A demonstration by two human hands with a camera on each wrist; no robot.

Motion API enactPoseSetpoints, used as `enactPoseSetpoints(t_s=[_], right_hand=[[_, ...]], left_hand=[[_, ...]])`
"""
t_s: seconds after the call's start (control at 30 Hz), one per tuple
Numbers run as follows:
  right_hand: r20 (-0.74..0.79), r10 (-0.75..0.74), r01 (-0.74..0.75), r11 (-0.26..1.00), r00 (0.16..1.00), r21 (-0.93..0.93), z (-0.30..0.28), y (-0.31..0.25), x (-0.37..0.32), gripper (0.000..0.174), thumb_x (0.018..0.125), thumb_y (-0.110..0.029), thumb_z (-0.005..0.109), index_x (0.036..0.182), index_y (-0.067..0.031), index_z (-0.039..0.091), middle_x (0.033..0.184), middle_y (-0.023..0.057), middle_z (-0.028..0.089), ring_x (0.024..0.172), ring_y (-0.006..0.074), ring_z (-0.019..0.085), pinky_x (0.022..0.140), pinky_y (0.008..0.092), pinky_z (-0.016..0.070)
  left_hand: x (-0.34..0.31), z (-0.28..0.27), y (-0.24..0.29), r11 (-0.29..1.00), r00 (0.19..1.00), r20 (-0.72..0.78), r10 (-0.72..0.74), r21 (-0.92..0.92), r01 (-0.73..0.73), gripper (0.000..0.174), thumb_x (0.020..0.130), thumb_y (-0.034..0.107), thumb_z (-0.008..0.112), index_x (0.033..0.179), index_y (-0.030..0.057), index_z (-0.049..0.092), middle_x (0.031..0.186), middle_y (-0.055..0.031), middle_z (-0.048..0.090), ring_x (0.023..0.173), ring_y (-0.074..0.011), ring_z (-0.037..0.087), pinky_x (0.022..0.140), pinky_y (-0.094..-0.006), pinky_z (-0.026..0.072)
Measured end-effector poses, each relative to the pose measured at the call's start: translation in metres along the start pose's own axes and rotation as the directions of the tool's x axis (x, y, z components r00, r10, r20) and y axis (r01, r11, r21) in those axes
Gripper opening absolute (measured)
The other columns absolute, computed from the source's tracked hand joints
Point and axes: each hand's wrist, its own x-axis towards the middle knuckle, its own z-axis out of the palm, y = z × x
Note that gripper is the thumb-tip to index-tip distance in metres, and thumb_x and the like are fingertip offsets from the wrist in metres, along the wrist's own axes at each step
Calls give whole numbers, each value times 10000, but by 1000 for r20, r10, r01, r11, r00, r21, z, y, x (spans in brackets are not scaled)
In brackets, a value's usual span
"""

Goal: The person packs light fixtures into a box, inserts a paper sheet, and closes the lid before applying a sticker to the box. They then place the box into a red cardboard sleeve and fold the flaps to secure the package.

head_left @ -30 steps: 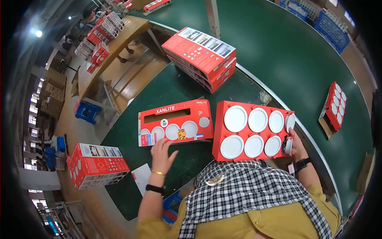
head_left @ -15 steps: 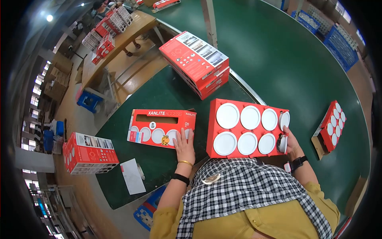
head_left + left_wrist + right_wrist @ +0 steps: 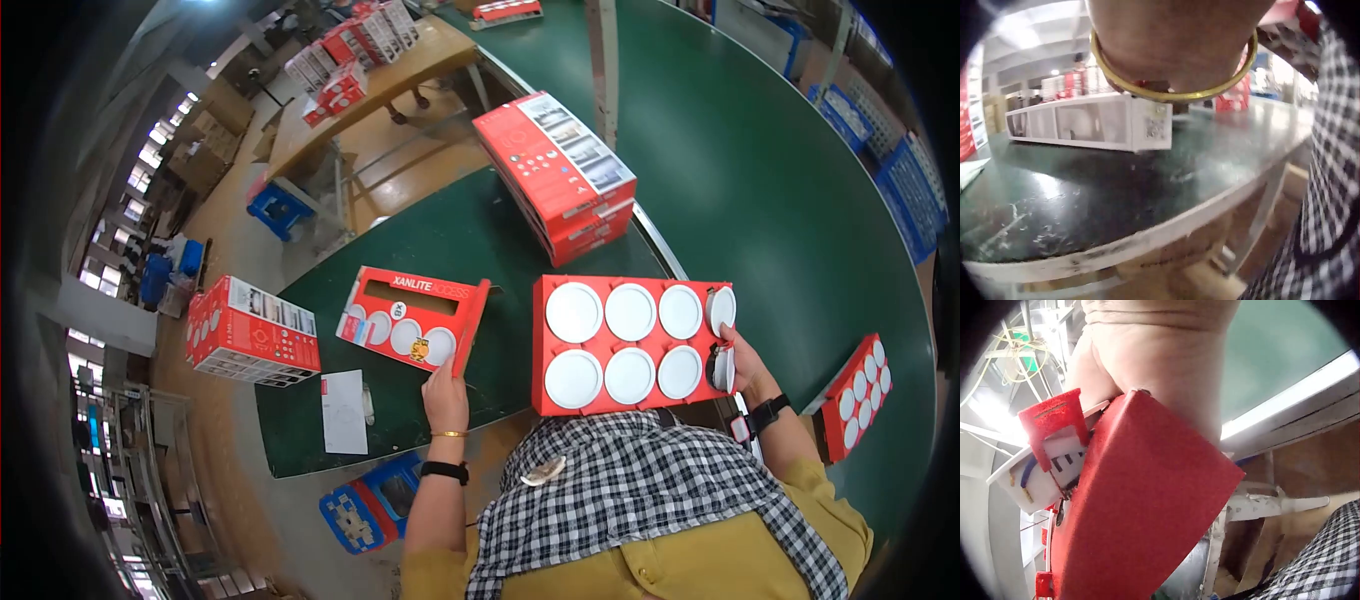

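My left hand (image 3: 446, 403) holds the right end of a red XANLITE box (image 3: 385, 340), which lies tilted on the green table with a cut-out window and an open end flap. In the left wrist view that box (image 3: 1085, 122) shows its pale side beyond the gold bracelet. My right hand (image 3: 740, 362) grips the right end of a red tray (image 3: 648, 342) with two rows of round white discs. The right wrist view shows the tray's plain red side (image 3: 1141, 500) under the hand (image 3: 1154, 369); its fingertips are hidden there.
Stacked red boxes (image 3: 560, 175) stand at the table's back edge. Another box group (image 3: 255, 335) is at the left, near a white sheet (image 3: 344, 412). A filled red tray (image 3: 857, 400) lies on the green surface at right. Blue stools (image 3: 280, 208) stand on the floor.
My left hand has moved onto the XANLITE box and gripped its right end; the box has turned and its end flap shows. The right hand still holds the tray. The head view has shifted.
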Motion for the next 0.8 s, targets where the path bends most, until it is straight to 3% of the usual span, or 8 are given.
enactPoseSetpoints(t_s=[0.03, 0.07, 0.13, 0.17, 0.33, 0.4, 0.53, 0.8], right_hand=[[-49, -3, 2, 1000, 999, -25, 11, -2, 3, 321, 961, -374, 598, 1099, -85, 615, 739, 42, 660, 568, 177, 628, 530, 335, 548], [-31, -5, 4, 1000, 1000, -29, 23, -3, 5, 321, 961, -374, 598, 1099, -85, 615, 739, 42, 660, 568, 177, 628, 530, 335, 548], [-104, 28, -38, 995, 994, -97, 45, -6, 6, 309, 962, -359, 596, 1097, -81, 615, 756, 46, 665, 590, 176, 636, 543, 346, 555], [-120, 36, -51, 991, 992, -127, 56, -7, 8, 331, 970, -394, 572, 1047, -76, 620, 746, 31, 673, 565, 170, 623, 552, 342, 557], [-21, 80, -82, 987, 997, -140, 73, 1, 21, 438, 946, -337, 623, 1258, -36, 560, 1046, 111, 703, 839, 226, 695, 765, 405, 597], [42, 148, -140, 978, 988, -152, 79, 1, 22, 472, 941, -333, 629, 1288, -24, 544, 1130, 127, 689, 934, 249, 689, 842, 421, 580], [-12, 168, -167, 966, 986, -198, 91, 0, 14, 444, 954, -322, 609, 1280, -27, 552, 1119, 123, 692, 927, 246, 690, 839, 411, 580], [-87, 175, -190, 954, 981, -231, 70, -2, 13, 424, 966, -336, 587, 1257, -30, 546, 1040, 103, 707, 833, 232, 699, 792, 410, 592]], left_hand=[[3, 0, 6, 987, 972, -187, -144, -100, 127, 302, 999, 191, 512, 1172, -31, 621, 974, -148, 694, 909, -305, 662, 838, -383, 507], [4, -6, 10, 987, 968, -204, -144, -96, 127, 302, 999, 191, 512, 1172, -31, 621, 974, -148, 694, 909, -305, 662, 838, -383, 507], [-2, -21, 18, 817, 914, -191, -359, -537, 209, 301, 1005, 198, 511, 1154, -40, 618, 965, -198, 679, 845, -294, 650, 770, -367, 504], [-5, -23, 23, 770, 893, -202, -403, -601, 212, 332, 1022, 241, 497, 1149, -36, 630, 924, -184, 691, 791, -239, 647, 744, -341, 502], [-12, -42, 59, 801, 918, -174, -358, -562, 206, 336, 1012, 246, 512, 1134, -40, 639, 893, -177, 698, 793, -223, 664, 728, -342, 509], [-16, -48, 70, 823, 932, -92, -351, -506, 260, 355, 1026, 245, 495, 1178, -46, 629, 911, -108, 690, 809, -147, 633, 741, -304, 507], [-23, -55, 85, 867, 954, -113, -278, -458, 198, 299, 997, 209, 524, 1115, -37, 646, 912, -195, 683, 798, -279, 666, 733, -361, 513], [-39, -52, 76, 899, 990, -138, -21, -435, -42, 235, 928, 74, 588, 1136, -20, 644, 1006, -192, 681, 880, -344, 664, 779, -391, 524]])
